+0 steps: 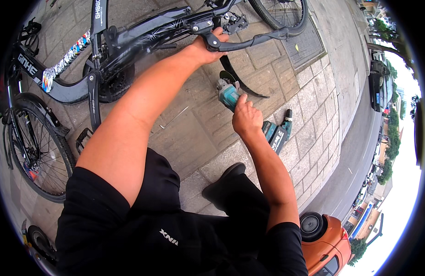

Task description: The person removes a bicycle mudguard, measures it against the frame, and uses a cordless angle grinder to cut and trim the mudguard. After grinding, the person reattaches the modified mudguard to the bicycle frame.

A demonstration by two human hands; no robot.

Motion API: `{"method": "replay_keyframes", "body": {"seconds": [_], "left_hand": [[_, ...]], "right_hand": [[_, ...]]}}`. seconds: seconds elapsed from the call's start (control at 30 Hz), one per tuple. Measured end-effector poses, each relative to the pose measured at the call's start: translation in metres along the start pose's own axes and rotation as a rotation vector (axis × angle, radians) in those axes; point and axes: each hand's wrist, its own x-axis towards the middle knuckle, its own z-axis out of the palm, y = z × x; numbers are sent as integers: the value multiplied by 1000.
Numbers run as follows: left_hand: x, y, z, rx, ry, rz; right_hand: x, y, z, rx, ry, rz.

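My left hand [207, 49] is closed around a black part of the bicycle [152, 28], beside the round pivot of a black arm [249, 43]; the fingers are partly hidden behind it. In my right hand [247, 118] is a teal angle grinder [228, 95], gripped by its body, its head pointing up and left. The grinder's disc [226, 76] is beside a curved black mudguard strip [246, 85] below the arm; whether they touch I cannot tell. A teal and black cordless drill [286, 124] lies on the paving right of my right hand.
A thin L-shaped rod [174, 117] lies on the paving under my left forearm. One bicycle wheel [40, 147] stands at the left, another [281, 11] at the top. A metal cover [300, 48] is set in the pavement. An orange car [325, 244] is at the lower right, beside the road.
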Motion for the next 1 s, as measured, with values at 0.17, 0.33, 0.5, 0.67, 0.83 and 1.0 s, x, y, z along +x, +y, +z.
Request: {"method": "replay_keyframes", "body": {"seconds": [0.17, 0.33, 0.5, 0.67, 0.83, 1.0], "left_hand": [[0, 1, 1, -26, -7, -26], [1, -1, 4, -4, 11, 3], [1, -1, 4, 6, 42, 34], [3, -2, 4, 57, 21, 48], [3, 1, 3, -22, -1, -6], [3, 2, 3, -35, -15, -24]], "right_hand": [[1, 1, 4, 1, 5, 7], [2, -1, 2, 1, -4, 9], [2, -2, 2, 1, 6, 14], [1, -4, 1, 5, 11, 13], [0, -4, 3, 15, 29, 14], [0, -5, 0, 13, 11, 9]]}}
